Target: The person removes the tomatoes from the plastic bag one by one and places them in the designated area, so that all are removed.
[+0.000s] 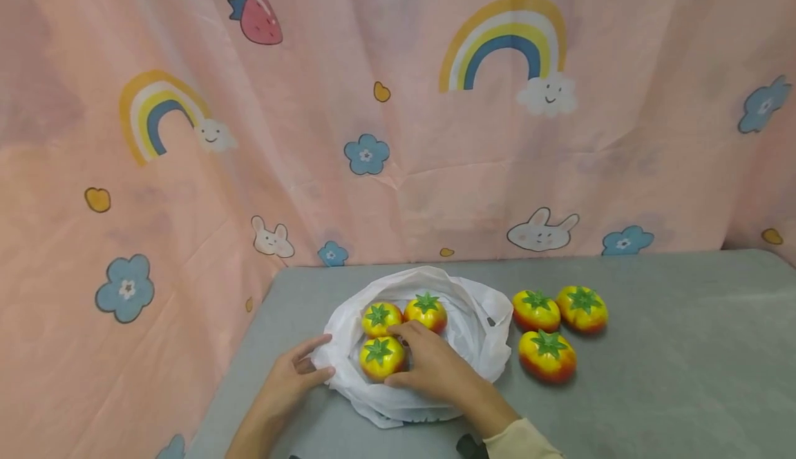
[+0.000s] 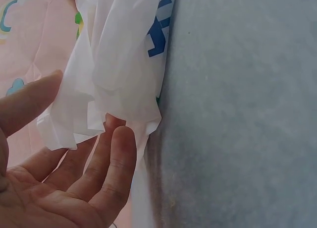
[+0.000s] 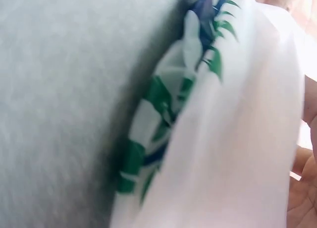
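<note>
A white plastic bag point(image 1: 469, 328) lies with its mouth spread wide, and three yellow-and-red toy persimmons with green leaf tops sit inside. My right hand point(image 1: 432, 366) reaches over the near rim and holds the nearest persimmon point(image 1: 378, 360) between thumb and fingers at its right side. Behind it are the other two, a left persimmon point(image 1: 379, 319) and a right persimmon point(image 1: 429, 315). At the bag's left edge is my left hand point(image 1: 287, 379), thumb and fingers spread apart, fingertips touching the plastic. Its relaxed fingers point(image 2: 122, 153) show against the bag's edge point(image 2: 119, 79) in the left wrist view.
On the grey table point(image 1: 671, 362), right of the bag, three more persimmons lie close together: a left one point(image 1: 536, 312), a right one point(image 1: 582, 310) and a near one point(image 1: 548, 357). A pink patterned curtain point(image 1: 410, 113) hangs behind the table and along its left side.
</note>
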`<state>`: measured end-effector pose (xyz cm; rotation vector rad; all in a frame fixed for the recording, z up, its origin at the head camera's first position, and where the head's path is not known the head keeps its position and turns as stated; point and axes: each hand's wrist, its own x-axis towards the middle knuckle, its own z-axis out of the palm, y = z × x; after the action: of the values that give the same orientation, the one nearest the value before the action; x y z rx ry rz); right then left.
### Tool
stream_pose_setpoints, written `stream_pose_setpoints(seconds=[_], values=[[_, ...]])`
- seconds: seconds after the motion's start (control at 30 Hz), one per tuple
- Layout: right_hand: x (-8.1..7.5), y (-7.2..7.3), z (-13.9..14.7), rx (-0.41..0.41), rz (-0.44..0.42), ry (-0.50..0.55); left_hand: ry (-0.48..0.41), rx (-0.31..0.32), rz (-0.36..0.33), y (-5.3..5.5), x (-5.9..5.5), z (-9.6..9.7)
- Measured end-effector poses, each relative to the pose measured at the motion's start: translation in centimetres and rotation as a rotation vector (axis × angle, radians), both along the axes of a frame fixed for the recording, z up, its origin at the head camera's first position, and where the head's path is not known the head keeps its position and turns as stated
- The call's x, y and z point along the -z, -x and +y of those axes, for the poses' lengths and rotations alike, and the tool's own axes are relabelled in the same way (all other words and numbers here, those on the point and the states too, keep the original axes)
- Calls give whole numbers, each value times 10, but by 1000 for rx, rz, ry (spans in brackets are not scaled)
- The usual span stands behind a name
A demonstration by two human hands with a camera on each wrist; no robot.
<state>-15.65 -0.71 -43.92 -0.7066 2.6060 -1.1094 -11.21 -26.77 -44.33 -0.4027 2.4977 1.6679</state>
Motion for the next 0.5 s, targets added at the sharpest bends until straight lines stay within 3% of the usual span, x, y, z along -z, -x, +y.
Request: stream_pose_setpoints(seconds=[0.37,0.5], values=[[-22,-3,20,-38,-8,-10,-20,-3,4,0,1,0],[-30,-3,32,-52,39,2,-13,-6,2,0,1,-1]])
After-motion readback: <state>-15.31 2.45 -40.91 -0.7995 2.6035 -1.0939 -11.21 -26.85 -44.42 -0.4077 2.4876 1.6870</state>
